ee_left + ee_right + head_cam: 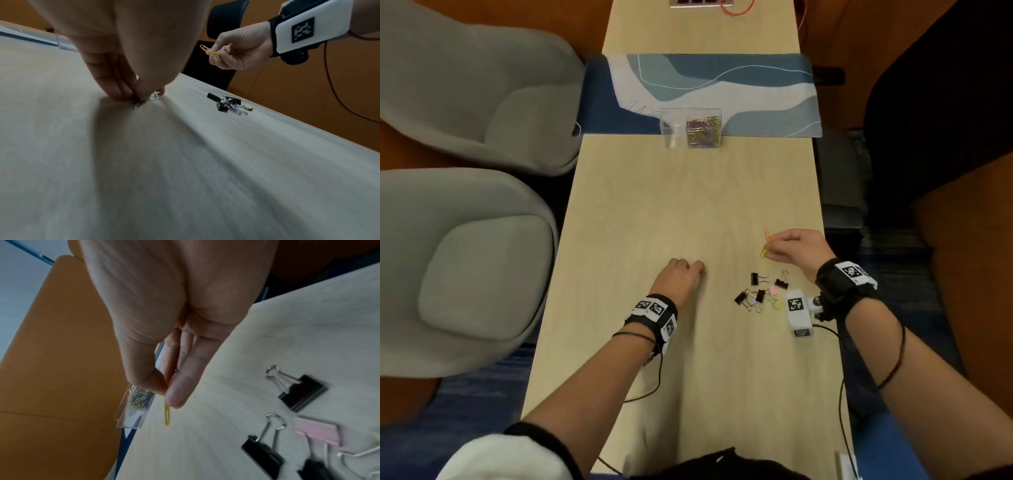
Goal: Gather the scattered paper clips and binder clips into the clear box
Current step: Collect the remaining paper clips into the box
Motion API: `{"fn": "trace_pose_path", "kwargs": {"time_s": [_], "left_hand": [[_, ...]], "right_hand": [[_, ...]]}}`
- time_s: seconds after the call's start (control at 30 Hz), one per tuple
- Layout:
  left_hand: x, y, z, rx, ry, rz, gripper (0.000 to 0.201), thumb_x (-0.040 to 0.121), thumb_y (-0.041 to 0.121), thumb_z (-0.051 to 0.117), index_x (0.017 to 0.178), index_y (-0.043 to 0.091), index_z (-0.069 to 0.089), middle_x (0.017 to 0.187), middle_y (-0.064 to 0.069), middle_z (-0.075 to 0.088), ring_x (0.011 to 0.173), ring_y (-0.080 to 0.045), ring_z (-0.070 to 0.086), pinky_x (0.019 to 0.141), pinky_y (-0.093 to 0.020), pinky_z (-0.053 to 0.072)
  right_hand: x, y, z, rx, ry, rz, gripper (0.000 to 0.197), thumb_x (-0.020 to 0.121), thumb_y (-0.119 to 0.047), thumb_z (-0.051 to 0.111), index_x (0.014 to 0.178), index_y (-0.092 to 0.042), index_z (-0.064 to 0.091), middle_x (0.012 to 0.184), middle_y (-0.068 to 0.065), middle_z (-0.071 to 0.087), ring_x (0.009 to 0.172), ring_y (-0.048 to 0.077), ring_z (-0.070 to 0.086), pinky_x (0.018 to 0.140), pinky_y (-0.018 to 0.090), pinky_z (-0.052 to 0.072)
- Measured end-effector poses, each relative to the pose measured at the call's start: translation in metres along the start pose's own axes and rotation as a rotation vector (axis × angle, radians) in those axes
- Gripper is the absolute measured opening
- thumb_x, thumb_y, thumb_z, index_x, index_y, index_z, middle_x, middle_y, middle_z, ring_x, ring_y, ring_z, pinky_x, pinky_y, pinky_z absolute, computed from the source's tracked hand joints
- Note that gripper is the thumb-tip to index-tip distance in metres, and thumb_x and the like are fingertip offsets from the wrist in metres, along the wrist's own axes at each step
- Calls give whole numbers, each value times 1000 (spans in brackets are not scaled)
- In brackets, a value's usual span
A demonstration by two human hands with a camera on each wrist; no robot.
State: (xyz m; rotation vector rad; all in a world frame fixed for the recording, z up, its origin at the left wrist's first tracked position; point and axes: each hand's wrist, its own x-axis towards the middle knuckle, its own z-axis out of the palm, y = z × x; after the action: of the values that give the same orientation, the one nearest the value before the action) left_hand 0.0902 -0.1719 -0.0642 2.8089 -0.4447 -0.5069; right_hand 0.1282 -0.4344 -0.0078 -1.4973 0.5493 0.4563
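right hand [799,251] is raised just above the table [654,192], near its right edge; thumb and forefinger pinch two paper clips [766,244] (one orange, one yellow), which stick out to the left of the fingers, their long axes running roughly toward and away from the person. in the right wrist view the yellow clip [167,416] hangs below the fingertips [176,395], long axis pointing toward the clear box [135,407]

left hand [681,275] is down on the table at centre, fingers [115,84] bunched and pressed together on a small dark item [136,101] against the surface; likely a binder clip, but too blurred to confirm, and whether it is properly gripped cannot be told

clear box [691,127] stands far ahead of both hands, at the near edge of the blue mat [756,92], already holding a heap of coloured paper clips in its right part; its left part looks bare. it lies straight ahead and somewhat left of the right hand, somewhat right of the left hand; the two hands are about equally removed

binder clips [762,289] (black, pink, yellow, handles pointing various ways) lie clustered just beside the right wrist, nearer that hand than the left

judgement: the coming move is a long forward carry to the box; gathering is partly done, the cluster outstanding
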Motion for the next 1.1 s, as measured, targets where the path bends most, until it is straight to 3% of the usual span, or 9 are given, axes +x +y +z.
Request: {"fn": "trace_pose_path", "kwargs": {"time_s": [0.1, 0.17, 0.3, 0.43, 0.6, 0.8, 0.93, 1.1], "left_hand": [[-3, -10, -3, -135, 25, 13, 45, 90, -4, 43, 130, 14, 49, 111, -13, 54, 103, -29, 52, 85, -32, 43], [-3, -21, -7, -318, 59, -55, 44, 89, -5, 45, 125, 19, 53, 107, -6, 52, 98, -20, 53, 87, -28, 44], [-4, -45, -17, -517, 236, -119, 45, 88, -5, 50, 111, 30, 65, 91, 1, 55, 80, -14, 54, 80, -26, 47], [-13, -38, -17, -422, 150, -45, 27, 86, 8, 62, 103, 24, 76, 86, 2, 63, 73, -12, 57, 78, -25, 50], [-28, -19, 0, -497, 245, -191, 11, 84, 26, 67, 79, 23, 77, 75, 4, 65, 69, -10, 60, 70, -29, 54], [-29, -23, 14, -641, 278, -323, 10, 78, 13, 79, 87, 12, 78, 92, 3, 64, 75, -9, 66, 79, -22, 57], [-22, -22, 9, -625, 249, -343, 7, 76, 14, 80, 84, 15, 79, 84, 3, 73, 75, -8, 68, 79, -24, 58], [-2, -15, -12, -536, 113, -334, 16, 76, 2, 65, 73, 16, 71, 72, 4, 68, 68, -14, 67, 75, -28, 58]], "right_hand": [[-2, 8, -6, 31, 32, 38, 13, 79, 6, 71, 91, 6, 69, 92, 17, 69, 85, 23, 70, 73, 22, 59], [-2, 13, -7, 42, 37, 62, 14, 79, 7, 70, 92, 8, 68, 92, 18, 68, 84, 23, 70, 71, 22, 58], [0, 20, 2, 43, 8, 95, 16, 80, 7, 69, 95, 9, 67, 93, 20, 68, 85, 25, 70, 70, 21, 58], [6, 24, 22, 51, -13, 109, 14, 78, 5, 72, 91, 8, 69, 93, 23, 69, 85, 26, 71, 71, 22, 58], [11, 23, 48, 25, -53, 120, 12, 76, 5, 74, 87, 7, 70, 93, 21, 69, 84, 25, 71, 71, 22, 57], [5, 23, 62, -37, -101, 141, 17, 78, 6, 72, 94, 10, 68, 92, 20, 70, 85, 24, 71, 72, 21, 59], [0, 31, 64, -39, -114, 163, 15, 77, 5, 73, 91, 8, 70, 91, 20, 71, 85, 25, 72, 76, 25, 59], [-3, 32, 71, -22, -125, 166, 14, 78, 6, 72, 91, 8, 69, 90, 19, 70, 81, 22, 71, 73, 22, 59]]}}
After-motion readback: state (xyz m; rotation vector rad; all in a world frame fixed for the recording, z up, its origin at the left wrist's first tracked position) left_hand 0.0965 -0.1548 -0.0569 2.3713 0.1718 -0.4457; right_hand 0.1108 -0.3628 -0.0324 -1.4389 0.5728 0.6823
